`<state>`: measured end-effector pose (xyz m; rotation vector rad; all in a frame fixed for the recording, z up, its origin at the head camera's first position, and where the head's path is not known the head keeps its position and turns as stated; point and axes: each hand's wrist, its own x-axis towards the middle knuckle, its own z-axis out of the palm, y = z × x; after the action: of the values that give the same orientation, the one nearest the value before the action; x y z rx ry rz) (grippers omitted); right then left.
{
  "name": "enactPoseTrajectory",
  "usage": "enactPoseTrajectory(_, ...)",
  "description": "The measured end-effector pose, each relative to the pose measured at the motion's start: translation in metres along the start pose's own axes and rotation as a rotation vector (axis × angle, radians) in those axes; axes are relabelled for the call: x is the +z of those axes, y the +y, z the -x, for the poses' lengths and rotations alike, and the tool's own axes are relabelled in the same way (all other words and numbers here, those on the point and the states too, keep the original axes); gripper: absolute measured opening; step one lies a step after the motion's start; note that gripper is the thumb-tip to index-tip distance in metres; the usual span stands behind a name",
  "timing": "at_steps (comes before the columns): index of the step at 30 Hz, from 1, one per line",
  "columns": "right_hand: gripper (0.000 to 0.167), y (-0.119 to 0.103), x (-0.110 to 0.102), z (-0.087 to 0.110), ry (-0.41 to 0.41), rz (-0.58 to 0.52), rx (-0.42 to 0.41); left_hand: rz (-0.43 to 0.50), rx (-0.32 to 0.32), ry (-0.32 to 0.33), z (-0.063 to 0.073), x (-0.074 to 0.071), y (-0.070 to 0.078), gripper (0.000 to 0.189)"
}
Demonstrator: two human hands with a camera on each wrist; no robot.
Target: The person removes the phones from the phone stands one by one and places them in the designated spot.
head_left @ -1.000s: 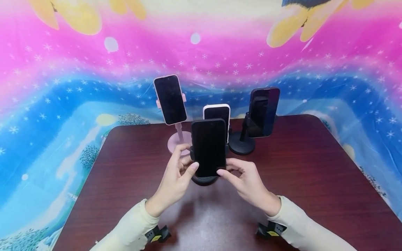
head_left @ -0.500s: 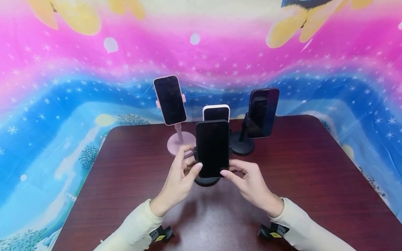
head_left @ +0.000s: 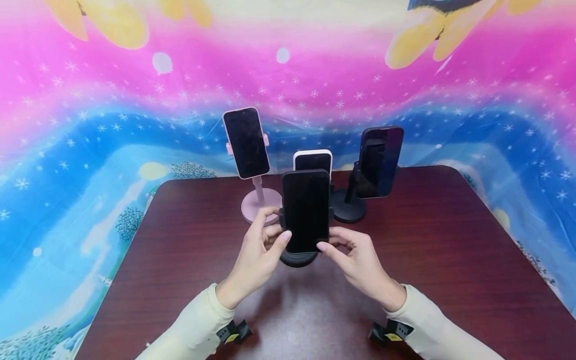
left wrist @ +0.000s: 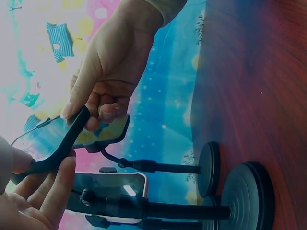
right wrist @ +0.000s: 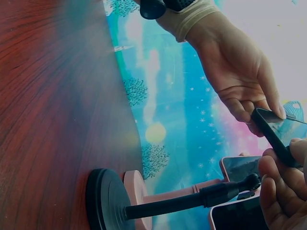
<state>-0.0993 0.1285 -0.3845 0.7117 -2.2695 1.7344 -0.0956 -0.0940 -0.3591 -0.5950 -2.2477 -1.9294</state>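
Observation:
A black phone (head_left: 307,212) stands upright, dark screen toward me, in the clamp (left wrist: 62,146) of a black phone stand. The stand's round base (head_left: 298,258) rests on the table. My left hand (head_left: 254,252) pinches the phone's lower left edge, thumb on the front and fingers behind by the clamp. At the lower right corner my right hand (head_left: 360,260) pinches the phone in the same way. In the right wrist view, the clamp (right wrist: 274,136) runs between the left hand (right wrist: 235,67) and the right hand (right wrist: 283,191). The fingertips behind the phone are partly hidden.
Behind stand a phone (head_left: 246,142) in a pink stand (head_left: 258,202) at left, a white-cased phone (head_left: 312,161), mostly hidden, and a dark phone (head_left: 381,162) on a black stand (head_left: 348,206) at right. A patterned cloth (head_left: 288,85) hangs behind the brown table (head_left: 450,270).
Over the first half second, both hands and the front phone with its stand shifted slightly right. Since then they have hardly moved. The phones behind stay in place.

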Motion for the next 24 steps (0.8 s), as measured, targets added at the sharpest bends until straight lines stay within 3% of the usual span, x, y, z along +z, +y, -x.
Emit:
enactPoseTrajectory(14,0.015,0.001,-0.001,-0.004,-0.006,0.021,-0.006,-0.002,-0.032,0.008,-0.002,-0.002,-0.001,0.039)
enactPoseTrajectory(18,0.012,-0.001,-0.006,-0.008,0.054,0.042,-0.020,-0.001,-0.037,0.009,-0.002,-0.002,-0.001,0.039)
enactPoseTrajectory(24,0.016,-0.009,-0.011,-0.025,0.152,-0.030,-0.050,-0.008,-0.036,0.014,-0.002,-0.002,-0.002,0.040)
